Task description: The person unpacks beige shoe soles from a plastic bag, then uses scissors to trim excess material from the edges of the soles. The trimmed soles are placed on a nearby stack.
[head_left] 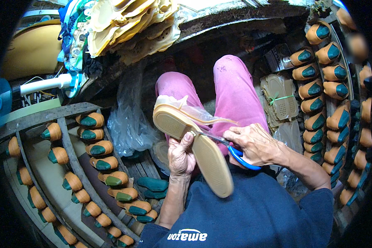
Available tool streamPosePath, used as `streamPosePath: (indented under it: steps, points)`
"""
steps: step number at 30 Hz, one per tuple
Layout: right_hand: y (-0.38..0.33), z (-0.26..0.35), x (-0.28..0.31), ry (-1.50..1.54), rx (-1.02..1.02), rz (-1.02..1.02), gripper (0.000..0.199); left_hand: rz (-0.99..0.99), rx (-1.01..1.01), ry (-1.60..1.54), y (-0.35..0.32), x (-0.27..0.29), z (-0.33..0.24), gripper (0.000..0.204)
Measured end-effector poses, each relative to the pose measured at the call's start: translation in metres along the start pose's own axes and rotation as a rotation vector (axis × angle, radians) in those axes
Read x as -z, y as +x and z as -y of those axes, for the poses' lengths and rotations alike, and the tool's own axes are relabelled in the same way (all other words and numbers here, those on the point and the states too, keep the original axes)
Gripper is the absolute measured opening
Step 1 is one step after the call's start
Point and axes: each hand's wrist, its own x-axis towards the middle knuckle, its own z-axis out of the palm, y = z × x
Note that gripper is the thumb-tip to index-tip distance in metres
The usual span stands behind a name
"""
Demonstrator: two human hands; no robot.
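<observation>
A tan shoe sole (212, 165) with a textured tread lies slantwise over my lap, its heel end up and to the left. My left hand (182, 156) grips it at the narrow waist, thumb on top. Thin pale flashing (194, 111) hangs loose off the heel's edge and trails to the right. In my right hand (252, 142) is a pair of scissors (242, 159) with blue handles. Its blades reach the sole's edge just beside my left thumb, where the strip joins. The blade tips are partly hidden there.
Wooden racks (68, 136) with rows of orange-and-green shoes on lasts (96, 120) stand on the left; more lasted shoes (314, 91) fill racks on the right. Untrimmed soles (132, 20) are piled at the top. A tied sole bundle (282, 99) and a clear plastic bag (130, 124) flank my knees.
</observation>
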Motion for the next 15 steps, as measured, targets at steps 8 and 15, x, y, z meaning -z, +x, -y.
streamPosePath:
  steps: [8,15]
  points:
    - [0.003,0.007,-0.005,-0.075,-0.008,-0.108,0.043,-0.052,-0.039,0.041,-0.002,-0.009,0.002,0.035]
    - [0.016,0.01,-0.016,-0.181,-0.032,-0.201,0.038,-0.045,0.002,0.036,-0.003,-0.008,0.003,0.036]
